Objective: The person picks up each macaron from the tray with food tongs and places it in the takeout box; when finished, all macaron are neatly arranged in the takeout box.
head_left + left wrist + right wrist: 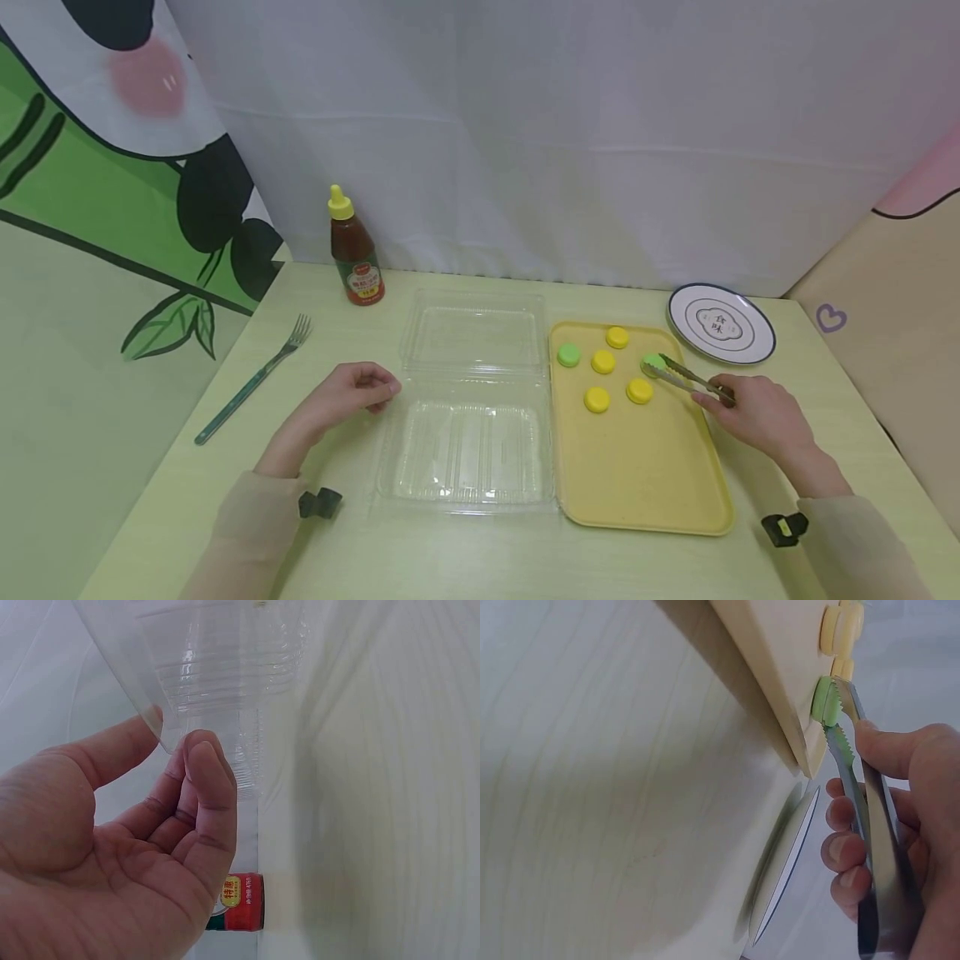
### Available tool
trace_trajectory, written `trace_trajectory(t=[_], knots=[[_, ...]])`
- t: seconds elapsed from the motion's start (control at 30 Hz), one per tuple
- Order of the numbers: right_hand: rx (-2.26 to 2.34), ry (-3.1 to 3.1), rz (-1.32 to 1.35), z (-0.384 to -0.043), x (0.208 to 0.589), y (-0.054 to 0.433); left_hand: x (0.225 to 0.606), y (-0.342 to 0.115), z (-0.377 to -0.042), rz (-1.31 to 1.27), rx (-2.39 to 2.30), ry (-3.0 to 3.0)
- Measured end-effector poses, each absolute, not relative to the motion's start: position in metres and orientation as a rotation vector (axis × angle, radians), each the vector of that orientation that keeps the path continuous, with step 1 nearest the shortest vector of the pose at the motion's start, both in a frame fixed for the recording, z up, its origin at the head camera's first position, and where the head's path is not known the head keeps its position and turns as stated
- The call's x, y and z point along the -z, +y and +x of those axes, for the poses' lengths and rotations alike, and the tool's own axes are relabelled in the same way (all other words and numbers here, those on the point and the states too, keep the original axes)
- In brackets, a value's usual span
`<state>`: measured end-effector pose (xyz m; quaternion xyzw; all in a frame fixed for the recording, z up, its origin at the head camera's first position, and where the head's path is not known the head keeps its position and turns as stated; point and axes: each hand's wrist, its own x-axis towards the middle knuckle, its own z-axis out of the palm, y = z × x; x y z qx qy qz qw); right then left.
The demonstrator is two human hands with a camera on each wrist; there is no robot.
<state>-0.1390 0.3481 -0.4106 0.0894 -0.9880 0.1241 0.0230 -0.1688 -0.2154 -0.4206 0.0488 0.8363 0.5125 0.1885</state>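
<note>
My right hand grips metal tongs with toothed tips, which straddle a green macaron-like disc at the tray's right side. Several yellow discs and another green disc lie on the yellow tray. To the left, a hinged clear plastic container lies spread out, its lid folded back away from me. My left hand pinches the container's left edge between thumb and fingertips, near the hinge.
A sauce bottle with a yellow cap stands at the back left. The fork with a green handle lies at the left. Behind the tray's right corner sits a white plate with a dark rim. A white cloth hangs along the back edge.
</note>
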Motion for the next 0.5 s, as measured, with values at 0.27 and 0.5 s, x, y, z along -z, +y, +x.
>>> trace_trajectory(t=[0.27,0.5], knots=[[-0.369,-3.049,0.309,-0.1385,0.4089,0.3482,0.4216,-0.2160,-0.1685,0.139,-1.453,2.345],[-0.364,-3.048,0.330,-0.1394,0.4046,0.3476,0.4207,-0.2157,-0.1690,0.131,-1.445,2.346]])
